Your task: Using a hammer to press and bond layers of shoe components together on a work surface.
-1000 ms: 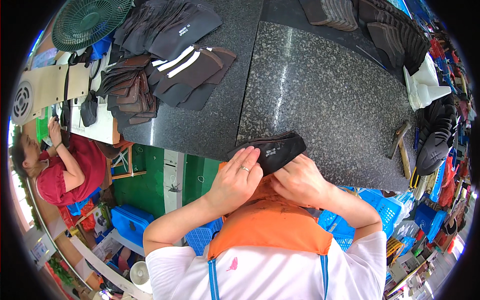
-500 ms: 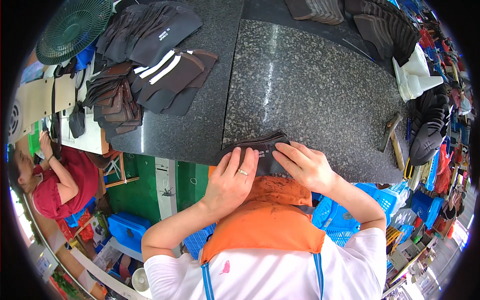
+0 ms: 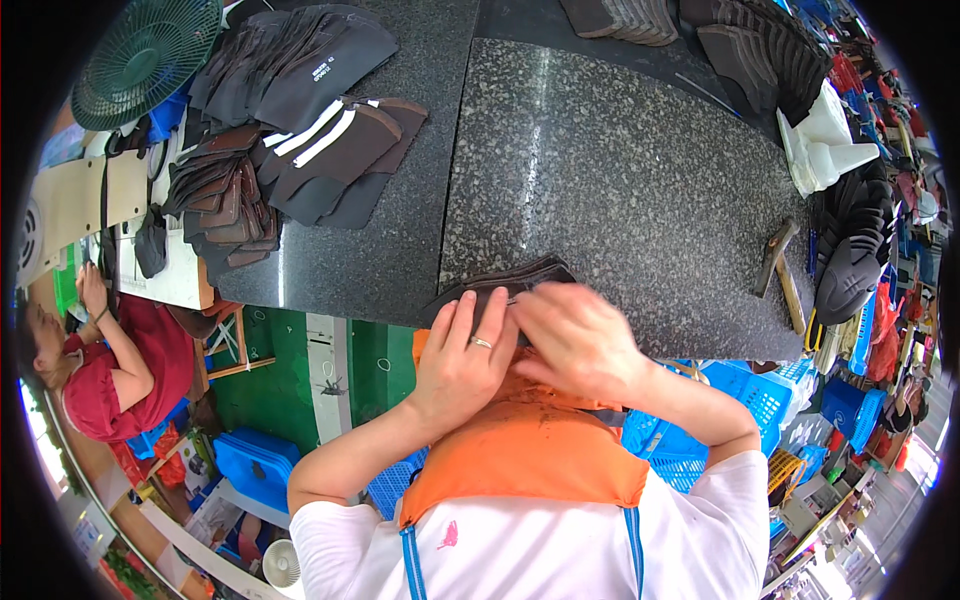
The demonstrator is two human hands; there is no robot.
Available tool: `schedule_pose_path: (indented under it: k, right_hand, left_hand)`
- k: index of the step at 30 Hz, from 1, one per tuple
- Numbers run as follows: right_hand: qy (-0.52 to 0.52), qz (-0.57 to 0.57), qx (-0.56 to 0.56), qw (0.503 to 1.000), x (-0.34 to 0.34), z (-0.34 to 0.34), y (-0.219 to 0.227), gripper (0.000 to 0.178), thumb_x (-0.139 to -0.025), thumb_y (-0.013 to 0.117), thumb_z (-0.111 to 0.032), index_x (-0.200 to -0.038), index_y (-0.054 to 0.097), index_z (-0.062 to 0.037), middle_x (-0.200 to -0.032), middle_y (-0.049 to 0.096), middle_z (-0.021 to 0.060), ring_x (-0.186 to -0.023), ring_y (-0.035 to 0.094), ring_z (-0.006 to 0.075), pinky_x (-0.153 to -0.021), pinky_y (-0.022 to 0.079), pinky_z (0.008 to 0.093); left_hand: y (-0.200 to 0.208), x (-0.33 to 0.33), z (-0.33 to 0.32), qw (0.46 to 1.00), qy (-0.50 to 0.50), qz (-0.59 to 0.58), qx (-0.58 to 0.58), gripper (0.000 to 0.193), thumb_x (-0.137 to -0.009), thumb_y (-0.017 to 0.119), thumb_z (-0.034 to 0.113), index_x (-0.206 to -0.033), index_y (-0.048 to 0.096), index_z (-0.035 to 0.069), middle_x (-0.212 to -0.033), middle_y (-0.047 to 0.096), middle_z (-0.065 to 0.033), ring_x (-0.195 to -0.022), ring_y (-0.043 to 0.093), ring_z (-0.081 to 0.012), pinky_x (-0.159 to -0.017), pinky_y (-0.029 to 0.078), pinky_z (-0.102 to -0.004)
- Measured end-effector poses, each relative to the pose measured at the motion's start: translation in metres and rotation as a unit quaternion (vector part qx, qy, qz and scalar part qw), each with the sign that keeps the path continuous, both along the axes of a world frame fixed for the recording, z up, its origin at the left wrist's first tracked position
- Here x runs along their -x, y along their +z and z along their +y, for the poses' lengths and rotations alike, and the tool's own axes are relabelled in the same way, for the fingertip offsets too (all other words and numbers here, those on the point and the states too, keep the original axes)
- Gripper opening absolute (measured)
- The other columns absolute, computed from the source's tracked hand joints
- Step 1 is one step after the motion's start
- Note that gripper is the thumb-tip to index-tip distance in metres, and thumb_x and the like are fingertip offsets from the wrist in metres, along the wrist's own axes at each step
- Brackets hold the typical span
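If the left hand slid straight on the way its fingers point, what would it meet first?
The left hand already rests on the dark brown piece. Beyond it, bare granite tabletop seems to lie ahead, though depth is unclear.

Both hands flat, fingers spread: left hand (image 3: 462, 358), right hand (image 3: 578, 340).

A speckled granite tabletop (image 3: 640, 180) fills the middle; green floor (image 3: 370, 360) and blue crates (image 3: 250, 465) lie left.
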State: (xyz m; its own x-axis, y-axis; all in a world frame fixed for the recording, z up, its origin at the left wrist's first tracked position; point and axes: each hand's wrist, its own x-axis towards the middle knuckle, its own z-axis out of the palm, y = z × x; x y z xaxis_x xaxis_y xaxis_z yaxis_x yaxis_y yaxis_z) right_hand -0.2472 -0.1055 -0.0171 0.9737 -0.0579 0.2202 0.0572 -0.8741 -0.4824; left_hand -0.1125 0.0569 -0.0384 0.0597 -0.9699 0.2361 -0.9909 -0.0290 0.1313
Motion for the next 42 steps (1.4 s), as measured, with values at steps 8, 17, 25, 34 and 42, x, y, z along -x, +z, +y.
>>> schedule_pose_path:
  k: [8,17,25,34,42]
  right_hand:
    - [-0.002,-0.003,-0.020,1.000,-0.004,0.005,-0.010,0.054,-0.075,0.076,-0.025,-0.119,0.062,0.0020,-0.128,0.060,0.0134,-0.117,0.058,0.0291,-0.100,0.050,0.0392]
    - [-0.161,-0.017,0.076,0.984,0.037,-0.050,0.002,0.040,-0.074,0.080,-0.022,-0.107,0.069,-0.0015,-0.115,0.067,0.0112,-0.105,0.064,0.0312,-0.086,0.054,0.0414]
    - [-0.054,-0.126,0.042,0.990,0.009,-0.024,0.008,0.040,-0.071,0.077,-0.010,-0.109,0.068,0.0006,-0.117,0.065,0.0140,-0.112,0.063,0.0319,-0.097,0.052,0.0452]
    - [0.066,-0.181,0.097,0.976,-0.166,-0.044,-0.023,0.044,-0.080,0.067,-0.012,-0.122,0.060,-0.0003,-0.131,0.058,0.0134,-0.123,0.056,0.0304,-0.104,0.047,0.0406]
    - [0.158,-0.139,0.145,0.967,-0.214,-0.040,-0.039,0.026,-0.081,0.059,-0.012,-0.104,0.066,-0.0003,-0.107,0.064,0.0120,-0.107,0.062,0.0292,-0.095,0.051,0.0395]
  left_hand:
    - [-0.006,0.000,0.006,0.998,0.024,0.036,0.039,0.029,-0.085,0.061,0.010,-0.111,0.070,-0.001,-0.128,0.062,-0.0153,-0.117,0.060,-0.0344,-0.095,0.051,-0.0448]
    - [0.003,-0.001,0.006,0.998,0.019,0.061,0.009,0.053,-0.074,0.079,0.025,-0.120,0.065,0.003,-0.134,0.058,-0.0144,-0.120,0.056,-0.0349,-0.099,0.045,-0.0477]
    - [0.006,0.005,-0.010,0.991,-0.040,0.124,0.014,0.072,-0.073,0.079,0.035,-0.132,0.056,0.002,-0.142,0.050,-0.0161,-0.134,0.045,-0.0376,-0.113,0.032,-0.0497]
    - [0.001,0.008,-0.029,0.983,-0.038,0.178,-0.007,0.065,-0.073,0.081,0.039,-0.127,0.061,0.010,-0.139,0.053,-0.0108,-0.131,0.047,-0.0315,-0.106,0.038,-0.0483]
    - [0.007,-0.168,-0.020,0.914,0.276,0.237,0.179,0.038,-0.101,0.053,0.029,-0.126,0.062,0.002,-0.138,0.057,-0.0180,-0.129,0.050,-0.0364,-0.109,0.037,-0.0435]
